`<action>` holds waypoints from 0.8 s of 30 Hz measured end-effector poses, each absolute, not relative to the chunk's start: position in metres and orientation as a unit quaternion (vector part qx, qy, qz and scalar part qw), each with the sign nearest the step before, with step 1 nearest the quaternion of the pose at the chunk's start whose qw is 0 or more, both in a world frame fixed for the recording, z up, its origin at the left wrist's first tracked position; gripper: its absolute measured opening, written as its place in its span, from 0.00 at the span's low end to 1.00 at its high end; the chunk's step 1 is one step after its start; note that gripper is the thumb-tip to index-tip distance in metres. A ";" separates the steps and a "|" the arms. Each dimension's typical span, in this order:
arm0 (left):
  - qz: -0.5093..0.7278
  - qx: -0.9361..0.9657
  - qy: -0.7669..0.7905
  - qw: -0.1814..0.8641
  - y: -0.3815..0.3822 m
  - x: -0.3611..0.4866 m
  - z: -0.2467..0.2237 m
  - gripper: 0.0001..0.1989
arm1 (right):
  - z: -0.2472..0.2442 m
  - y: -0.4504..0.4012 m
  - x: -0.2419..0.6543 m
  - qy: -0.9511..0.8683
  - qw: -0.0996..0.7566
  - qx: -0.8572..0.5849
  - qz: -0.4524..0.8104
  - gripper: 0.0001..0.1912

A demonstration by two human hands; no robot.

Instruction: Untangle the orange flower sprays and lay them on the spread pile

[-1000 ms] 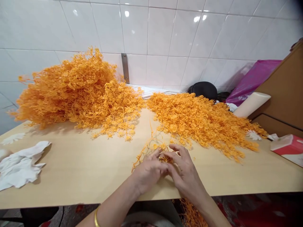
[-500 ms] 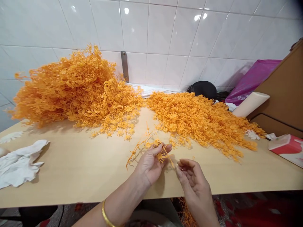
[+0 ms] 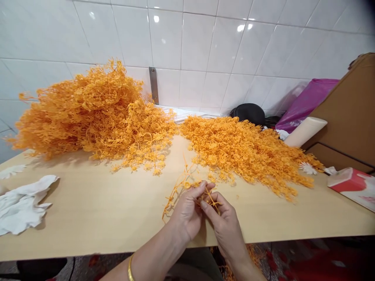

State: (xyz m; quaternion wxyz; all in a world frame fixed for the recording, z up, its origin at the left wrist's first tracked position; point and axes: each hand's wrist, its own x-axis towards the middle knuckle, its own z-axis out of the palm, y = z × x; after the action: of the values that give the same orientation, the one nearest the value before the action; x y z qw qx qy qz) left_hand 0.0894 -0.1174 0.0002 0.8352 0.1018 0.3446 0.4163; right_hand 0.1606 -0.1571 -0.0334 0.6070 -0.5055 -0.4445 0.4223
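My left hand [image 3: 190, 208], a gold bangle on its wrist, is closed around an orange plastic flower sprig [image 3: 173, 196] near the front of the table. Thin stems with small blossoms trail out on its left side. Close against it, my right hand [image 3: 224, 222] pinches at the sprig's right end with thumb and fingers. The fingertips hide exactly which bit is pinched. Beyond the hands, a loose heap of orange sprigs [image 3: 96, 113] rises on the left, and a flatter pile of orange blossoms [image 3: 243, 146] spreads on the right.
A crumpled white cloth [image 3: 25, 203] lies at the left. On the right are a red and white box [image 3: 354, 185], a pale roll [image 3: 306, 130], a purple bag [image 3: 304, 103] and a cardboard box [image 3: 354, 113]. A black case [image 3: 247, 113] sits by the tiled wall.
My right hand has moved left to my left hand and closed on the right part of the sprig. My left hand keeps its hold, slightly shifted.
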 end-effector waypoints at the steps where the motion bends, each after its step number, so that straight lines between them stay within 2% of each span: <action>1: 0.413 0.100 0.347 0.836 -0.117 0.089 -0.001 0.02 | -0.034 -0.158 0.162 -0.455 0.594 -0.513 0.421 0.08; 7: 0.383 0.068 0.365 0.846 -0.109 0.085 -0.006 0.03 | -0.032 -0.163 0.162 -0.454 0.569 -0.500 0.469 0.10; 12: 0.371 0.079 0.312 0.871 -0.104 0.079 -0.009 0.03 | -0.030 -0.169 0.165 -0.498 0.509 -0.501 0.491 0.13; 20: 0.326 0.157 0.282 0.889 -0.112 0.084 -0.007 0.08 | -0.026 -0.182 0.193 -0.558 0.375 -0.457 0.582 0.20; 24: 0.353 0.129 0.311 0.873 -0.095 0.070 -0.002 0.10 | -0.009 -0.203 0.198 -0.653 0.293 -0.459 0.526 0.22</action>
State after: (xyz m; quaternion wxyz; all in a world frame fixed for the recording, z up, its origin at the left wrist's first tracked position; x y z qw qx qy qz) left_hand 0.0704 -0.0954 -0.0022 0.8729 0.1295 0.3111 0.3528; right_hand 0.1976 -0.2033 -0.0092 0.2929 -0.4593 -0.6529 0.5263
